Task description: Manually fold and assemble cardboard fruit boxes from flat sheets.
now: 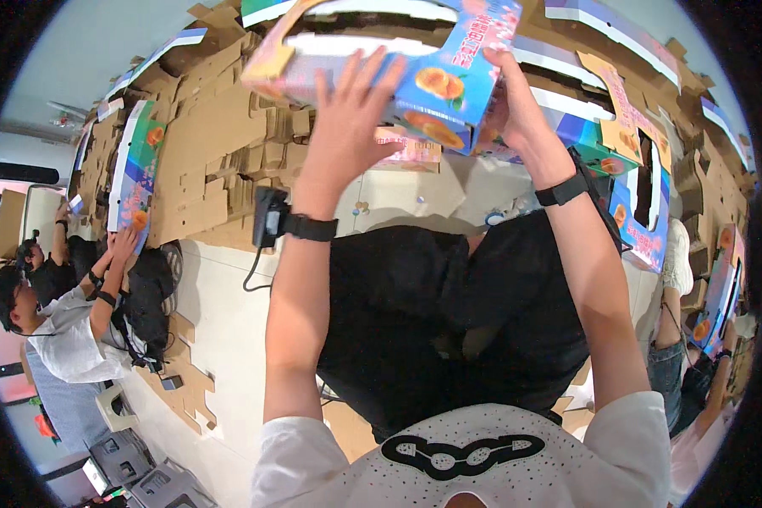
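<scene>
A colourful fruit gift box (398,80), blue and pink with orange fruit printed on it, is tilted in front of me at the top of the view. Its upper side has a long cut-out opening with white inner edges. My left hand (347,123) lies against the near side with its fingers spread and the thumb held away. At the box's right end, my right hand (518,110) grips the corner, thumb on the upper edge and the other fingers mostly hidden behind the cardboard.
Stacks of flat brown cardboard (203,144) lie to the left and beyond. More printed boxes (639,220) stand on the right. On the left, a co-worker (76,322) handles another printed box (134,173); a further person works at the right edge. A small pink box (415,151) sits below mine.
</scene>
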The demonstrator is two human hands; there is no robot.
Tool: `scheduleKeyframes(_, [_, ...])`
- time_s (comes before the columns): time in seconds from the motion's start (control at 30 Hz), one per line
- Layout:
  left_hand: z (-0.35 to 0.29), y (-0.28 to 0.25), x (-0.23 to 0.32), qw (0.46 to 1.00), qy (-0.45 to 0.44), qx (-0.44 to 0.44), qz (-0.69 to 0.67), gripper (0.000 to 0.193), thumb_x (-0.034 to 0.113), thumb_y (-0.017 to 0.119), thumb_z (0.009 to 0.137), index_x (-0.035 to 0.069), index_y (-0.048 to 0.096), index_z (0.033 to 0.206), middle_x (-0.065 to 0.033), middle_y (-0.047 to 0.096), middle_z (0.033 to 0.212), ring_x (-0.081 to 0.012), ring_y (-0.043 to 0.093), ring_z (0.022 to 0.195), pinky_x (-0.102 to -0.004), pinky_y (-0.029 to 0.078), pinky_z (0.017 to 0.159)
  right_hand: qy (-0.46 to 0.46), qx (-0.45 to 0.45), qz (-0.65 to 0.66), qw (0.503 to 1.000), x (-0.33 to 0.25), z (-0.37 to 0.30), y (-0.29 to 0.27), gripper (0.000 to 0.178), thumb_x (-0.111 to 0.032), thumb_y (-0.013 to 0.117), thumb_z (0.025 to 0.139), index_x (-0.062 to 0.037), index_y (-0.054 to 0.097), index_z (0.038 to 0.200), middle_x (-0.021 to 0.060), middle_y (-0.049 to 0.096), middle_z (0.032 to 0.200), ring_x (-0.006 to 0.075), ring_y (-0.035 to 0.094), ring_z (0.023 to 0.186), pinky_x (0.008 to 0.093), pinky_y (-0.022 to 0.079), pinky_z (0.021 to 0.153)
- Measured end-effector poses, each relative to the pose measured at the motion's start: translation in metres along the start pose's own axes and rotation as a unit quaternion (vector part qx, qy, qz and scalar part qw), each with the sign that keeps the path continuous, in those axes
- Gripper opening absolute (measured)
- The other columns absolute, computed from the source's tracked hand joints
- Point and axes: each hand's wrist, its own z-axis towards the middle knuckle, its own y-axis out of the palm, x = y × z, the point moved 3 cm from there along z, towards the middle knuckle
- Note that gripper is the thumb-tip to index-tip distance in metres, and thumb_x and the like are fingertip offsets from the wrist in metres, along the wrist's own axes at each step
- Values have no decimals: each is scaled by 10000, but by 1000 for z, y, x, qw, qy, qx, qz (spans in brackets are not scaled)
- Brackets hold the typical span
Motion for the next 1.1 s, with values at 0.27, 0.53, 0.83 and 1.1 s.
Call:
scheduleKeyframes(0.27, [3,37,-5,989,0,143,47,987,235,890,594,118,389,1436,-83,462,1453,-260,440,1354,-547,253,1141,46,-20,58,997,7,-4,-1,743,-569,704,785,-107,503,1330,62,578,1275,271,539,1159,459,443,938])
scheduleKeyframes(0.53, [3,47,1,989,-33,142,35,894,141,841,636,99,416,1421,-94,494,1420,-280,465,1323,-502,288,1104,-11,43,32,999,5,-13,6,763,-581,658,804,-99,477,1368,100,524,1350,281,508,1212,508,440,956])
scheduleKeyframes(0.83, [-2,31,-33,948,-140,259,-120,416,31,642,881,2,591,1294,-162,581,1331,-267,583,1174,-361,488,971,-27,-5,175,984,5,10,-13,587,-571,618,824,-111,590,1188,75,642,1164,241,613,1048,432,500,851])
scheduleKeyframes(1.1, [7,28,-1,748,-276,174,-577,304,164,664,971,16,670,1236,-43,695,770,-68,580,645,-222,449,573,-156,23,47,986,-2,12,-18,530,-457,664,839,-46,584,1163,57,638,1010,181,609,944,329,488,835])
